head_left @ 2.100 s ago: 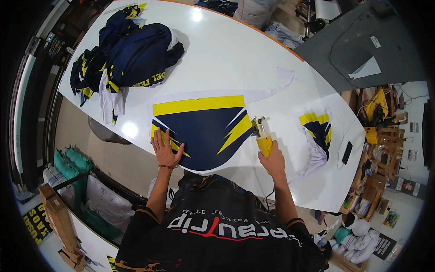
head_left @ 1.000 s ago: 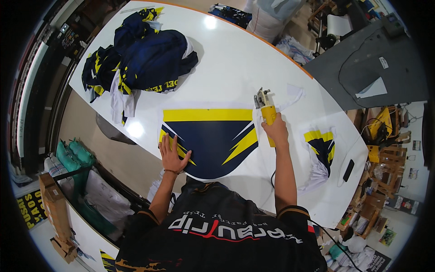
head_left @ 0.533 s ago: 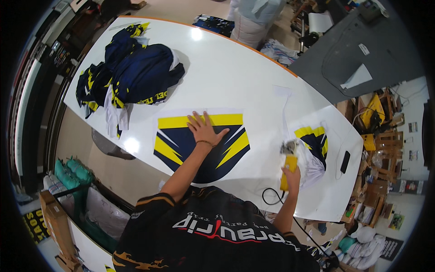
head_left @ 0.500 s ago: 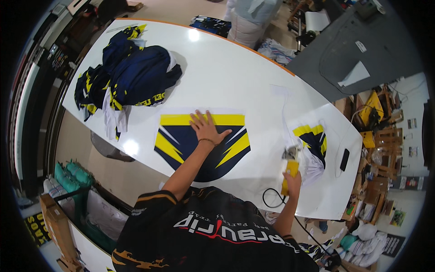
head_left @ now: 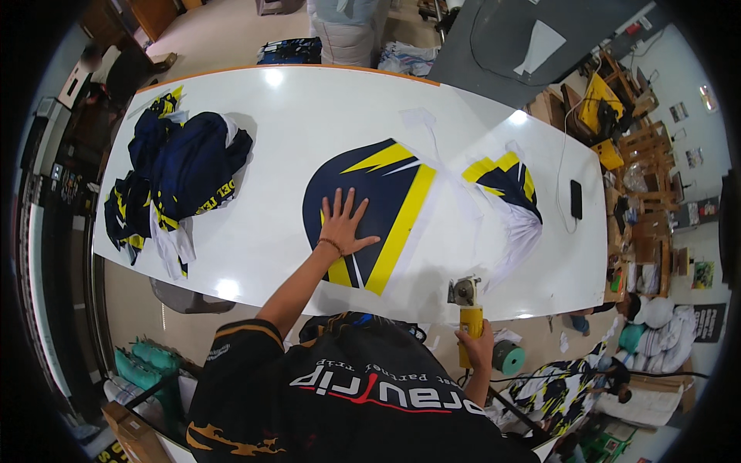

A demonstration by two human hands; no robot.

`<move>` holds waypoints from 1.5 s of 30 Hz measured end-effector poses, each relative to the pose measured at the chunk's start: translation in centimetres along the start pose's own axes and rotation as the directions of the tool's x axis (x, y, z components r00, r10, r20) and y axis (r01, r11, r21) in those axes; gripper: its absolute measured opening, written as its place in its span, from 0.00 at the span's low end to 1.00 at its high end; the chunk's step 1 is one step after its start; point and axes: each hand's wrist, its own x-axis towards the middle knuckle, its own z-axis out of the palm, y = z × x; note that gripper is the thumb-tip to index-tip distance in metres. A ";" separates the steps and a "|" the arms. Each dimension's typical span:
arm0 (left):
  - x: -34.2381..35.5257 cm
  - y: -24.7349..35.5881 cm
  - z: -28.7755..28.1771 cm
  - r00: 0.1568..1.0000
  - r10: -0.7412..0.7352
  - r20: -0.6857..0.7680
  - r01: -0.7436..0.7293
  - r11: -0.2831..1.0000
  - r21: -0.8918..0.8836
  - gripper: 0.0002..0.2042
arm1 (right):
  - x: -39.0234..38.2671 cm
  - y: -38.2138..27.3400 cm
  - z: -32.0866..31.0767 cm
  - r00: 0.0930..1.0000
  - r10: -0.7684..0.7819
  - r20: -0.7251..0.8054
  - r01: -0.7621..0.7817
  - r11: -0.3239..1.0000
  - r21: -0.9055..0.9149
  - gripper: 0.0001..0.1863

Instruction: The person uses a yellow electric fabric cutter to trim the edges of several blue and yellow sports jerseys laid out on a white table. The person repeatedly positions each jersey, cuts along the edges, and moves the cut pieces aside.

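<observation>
My left hand (head_left: pixel 343 225) lies flat, fingers spread, on a navy fabric panel (head_left: pixel 363 185) with yellow bands, white streaks and a rounded end. My right hand (head_left: pixel 477 347) grips a yellow electric cloth cutter (head_left: pixel 471 316) with a round blade head, at the table's front edge, below and right of the panel. A corded cable runs from it. Thin white offcut strips (head_left: pixel 421 119) lie behind the panel. To the right sits a crumpled navy, yellow and white piece (head_left: pixel 505 185). A large pile of matching garments (head_left: pixel 193 166) lies on the left of the white table (head_left: pixel 301 100).
A black phone (head_left: pixel 576 199) on a white cable lies at the right. Beyond are sacks (head_left: pixel 343 38), a grey board (head_left: pixel 486 54), wooden clutter (head_left: pixel 641 193) and rolling machinery at the left. Other people are at lower right (head_left: pixel 617 382) and far left (head_left: pixel 104 65), near fabric and equipment.
The panel has rotated clockwise under my left hand, its long yellow band now slanting on the right. The cutter has dropped to the front edge. The camera's view has turned.
</observation>
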 end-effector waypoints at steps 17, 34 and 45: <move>0.3 -6.9 -0.5 0.969 -0.197 -0.149 0.196 0.980 -0.021 0.44 | -0.9 -3.8 4.6 0.991 -0.079 0.110 0.125 0.849 -0.513 0.38; -15.3 -5.0 1.1 0.786 -0.573 -0.232 0.538 0.819 -0.198 0.47 | 0.1 -5.2 8.7 0.954 -0.221 0.201 0.298 0.767 -0.569 0.38; -16.4 -5.0 1.2 0.818 -0.525 -0.235 0.509 0.851 -0.129 0.48 | 2.7 -7.5 9.2 0.957 -0.191 0.217 0.288 0.701 -0.653 0.38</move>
